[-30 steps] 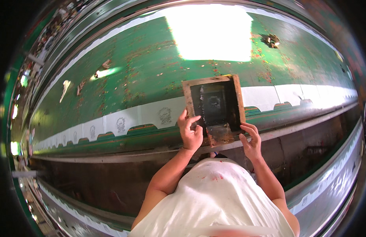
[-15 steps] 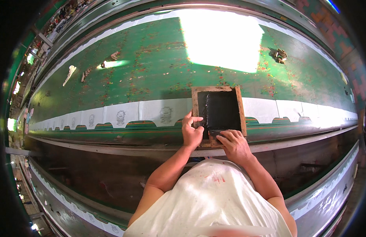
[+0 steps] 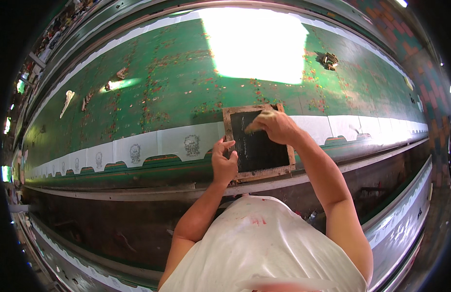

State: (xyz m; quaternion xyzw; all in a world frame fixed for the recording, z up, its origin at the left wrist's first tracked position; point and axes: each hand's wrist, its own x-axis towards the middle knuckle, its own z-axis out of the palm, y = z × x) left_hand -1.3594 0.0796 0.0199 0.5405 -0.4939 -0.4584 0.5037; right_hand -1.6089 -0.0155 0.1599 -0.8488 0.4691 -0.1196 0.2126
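A wooden-framed printing screen (image 3: pixel 289 156) with a dark mesh lies over the white paper strip near the table's front edge. My left hand (image 3: pixel 224 163) holds the frame's left side, thumb and forefinger reaching over the rim and the other fingers curled. My right hand (image 3: pixel 276 127) is over the far half of the mesh, its fingers bent down and closed round what looks like a small squeegee, mostly hidden under them. A pale streak of ink (image 3: pixel 243 131) runs along the left part of the mesh.
White paper pieces (image 3: pixel 174 142), several printed with a dark emblem, line the front edge of the long green table (image 3: pixel 172 82). Small wooden pieces (image 3: pixel 328 61) lie at the far right, others with a pale object (image 3: pixel 67 103) at the left. Bright sunlight falls across the middle.
My right hand has moved from the screen's near edge to its far half. My left hand stays at the left side of the frame. The whole view has shifted slightly.
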